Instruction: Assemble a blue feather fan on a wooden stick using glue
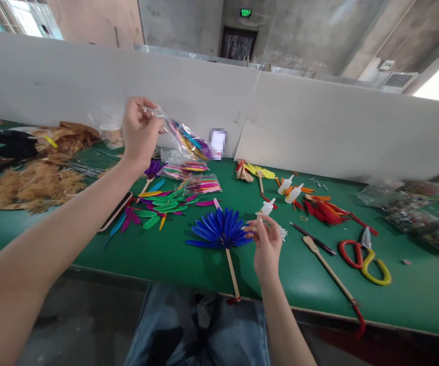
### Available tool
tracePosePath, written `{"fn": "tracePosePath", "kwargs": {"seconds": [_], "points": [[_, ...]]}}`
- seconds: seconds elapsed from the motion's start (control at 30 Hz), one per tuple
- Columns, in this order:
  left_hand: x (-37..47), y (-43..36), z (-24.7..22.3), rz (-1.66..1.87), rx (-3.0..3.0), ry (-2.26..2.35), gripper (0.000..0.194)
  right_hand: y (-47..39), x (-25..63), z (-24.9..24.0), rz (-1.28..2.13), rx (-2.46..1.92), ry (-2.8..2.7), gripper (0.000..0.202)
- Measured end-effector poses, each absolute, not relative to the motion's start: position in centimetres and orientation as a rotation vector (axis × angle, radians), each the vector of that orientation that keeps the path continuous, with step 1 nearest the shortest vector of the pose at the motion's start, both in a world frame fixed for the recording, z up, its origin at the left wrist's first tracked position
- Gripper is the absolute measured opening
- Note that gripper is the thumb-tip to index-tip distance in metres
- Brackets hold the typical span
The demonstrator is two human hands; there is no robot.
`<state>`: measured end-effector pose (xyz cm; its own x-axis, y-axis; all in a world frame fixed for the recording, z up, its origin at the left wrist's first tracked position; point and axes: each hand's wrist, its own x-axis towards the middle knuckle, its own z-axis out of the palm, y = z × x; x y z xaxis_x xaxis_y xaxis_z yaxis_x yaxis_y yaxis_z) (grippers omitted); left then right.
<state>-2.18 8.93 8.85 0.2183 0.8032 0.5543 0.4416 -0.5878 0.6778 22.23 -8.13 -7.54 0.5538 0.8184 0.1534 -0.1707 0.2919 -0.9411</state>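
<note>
Green table (pixel 295 292), smooth, faintly glossy; pale panel (pixel 318 124) along its back. Beyond: bare concrete wall (pixel 181 25), dark doorway (pixel 238 43), lit exit sign (pixel 245 12). Left hand (pixel 141 129) raised, fingers pinched on clear feather bag (pixel 189 140) above table. Right hand (pixel 265 246) half open, nothing visibly gripped, at right edge of blue feather fan (pixel 219 229) lying on table; contact unclear.

Head view, forward and down

Blue feather fan (pixel 219 227); green tabletop (pixel 128 259); red-and-yellow-handled scissors (pixel 368 254).
</note>
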Motion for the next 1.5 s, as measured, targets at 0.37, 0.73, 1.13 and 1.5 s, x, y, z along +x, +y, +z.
{"fn": "tracePosePath", "kwargs": {"seconds": [0.37,0.73,1.13,1.5], "points": [[-1.2,-2.8,4.5,0.85,2.147,0.769,0.03,-14.4,19.2,-6.8,1.512,-0.799,-0.842,0.055],[-0.6,-3.3,3.4,0.865,1.922,0.678,0.038,-14.3,17.6,-5.2,1.367,-0.918,-1.098,0.029],[-0.6,-2.7,4.7,0.675,2.107,0.851,0.034,-14.6,19.7,-4.8,0.994,-1.147,-1.224,0.021],[0.7,-3.0,5.5,0.505,2.248,0.962,0.032,-15.1,20.5,-7.6,0.734,-1.207,-1.218,0.022]]}}
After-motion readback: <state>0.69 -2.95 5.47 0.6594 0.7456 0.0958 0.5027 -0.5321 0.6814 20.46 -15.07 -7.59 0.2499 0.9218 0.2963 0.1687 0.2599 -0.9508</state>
